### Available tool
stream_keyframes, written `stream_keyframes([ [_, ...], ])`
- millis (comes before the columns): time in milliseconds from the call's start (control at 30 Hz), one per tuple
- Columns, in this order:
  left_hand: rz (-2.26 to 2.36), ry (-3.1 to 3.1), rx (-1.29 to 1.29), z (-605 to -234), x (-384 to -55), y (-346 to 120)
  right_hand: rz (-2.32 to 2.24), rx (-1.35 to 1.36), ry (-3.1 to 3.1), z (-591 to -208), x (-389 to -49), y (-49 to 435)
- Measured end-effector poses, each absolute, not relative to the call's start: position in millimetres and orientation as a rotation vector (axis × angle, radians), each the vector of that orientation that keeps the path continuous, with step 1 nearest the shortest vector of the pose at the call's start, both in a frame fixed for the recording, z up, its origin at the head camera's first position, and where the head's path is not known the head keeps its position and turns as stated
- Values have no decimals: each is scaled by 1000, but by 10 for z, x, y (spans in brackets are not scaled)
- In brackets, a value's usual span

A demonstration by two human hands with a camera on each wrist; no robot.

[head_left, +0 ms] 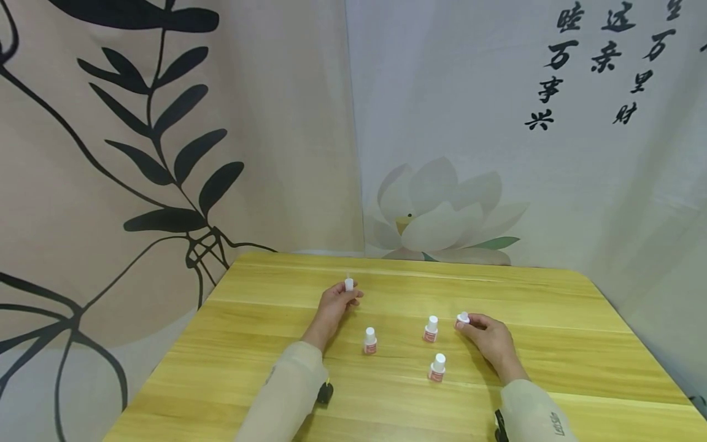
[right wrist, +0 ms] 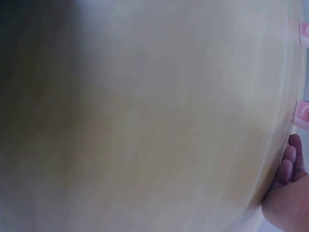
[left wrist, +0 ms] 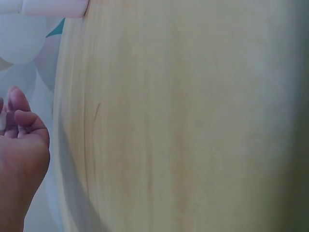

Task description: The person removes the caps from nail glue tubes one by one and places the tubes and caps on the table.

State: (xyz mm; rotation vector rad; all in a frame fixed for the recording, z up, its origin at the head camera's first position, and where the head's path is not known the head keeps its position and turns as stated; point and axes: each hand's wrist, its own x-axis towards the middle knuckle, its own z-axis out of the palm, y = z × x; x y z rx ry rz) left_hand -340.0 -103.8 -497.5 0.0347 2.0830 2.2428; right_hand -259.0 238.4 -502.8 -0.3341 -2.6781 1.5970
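My left hand [head_left: 335, 302] pinches a small white cap [head_left: 349, 284] between thumb and fingers, above the far part of the table. A faint thin tip points up from the cap. With thumb and forefinger, my right hand [head_left: 490, 341] grips a small white bottle [head_left: 463, 318] with a reddish label, partly hidden by the fingers. In the left wrist view the left hand [left wrist: 24, 150] shows at the left edge, the cap mostly cut off. The right hand [right wrist: 289, 193] appears at the lower right of the right wrist view, its fingers curled.
Between the hands, similar white-capped bottles stand upright: one [head_left: 370, 341] nearest the left hand, another [head_left: 431, 329] beside the right hand, a third [head_left: 437, 368] closer to me. The wooden table [head_left: 386, 411] ends at a printed cloth backdrop [head_left: 287, 153].
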Motion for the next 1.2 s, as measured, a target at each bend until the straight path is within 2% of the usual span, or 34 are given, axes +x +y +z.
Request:
stream_keyframes([
  [300, 2261, 2079, 105, -4983, -3390, -1048, 1588, -329, -2676, -5037, -2585, 2388],
  [533, 2192, 2160, 26, -4935, -3365, -1018, 1580, -322, -2685, -5030, -2577, 2385],
  [867, 1407, 2825, 136, -4929, -3354, -1130, 1592, -327, -2687, -5004, -2579, 2380],
  [1200, 1044, 2864, 305, -4938, -3286, -1117, 1579, -333, -2697, -4990, -2552, 2378],
])
